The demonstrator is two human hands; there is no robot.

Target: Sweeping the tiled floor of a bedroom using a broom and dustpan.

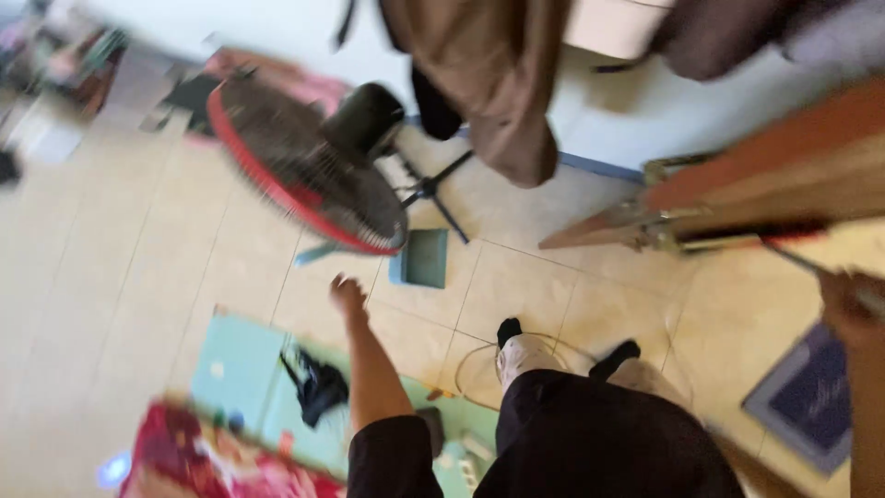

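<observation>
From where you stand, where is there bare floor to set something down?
The widest bare tiled floor lies left of the red-rimmed round fan, above the pale green mat. Right of the small teal square tray is another patch. By the feet and mat it is crowded.

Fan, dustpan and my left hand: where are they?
fan point(309, 171), head view, on its wire grille.
dustpan point(424, 258), head view, on its green tray.
left hand point(348, 297), head view, on the knuckles.

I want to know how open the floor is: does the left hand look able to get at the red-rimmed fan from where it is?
Probably yes. The left hand hangs empty just below the fan, with only bare floor tiles between them; the blur hides the exact gap.
</observation>
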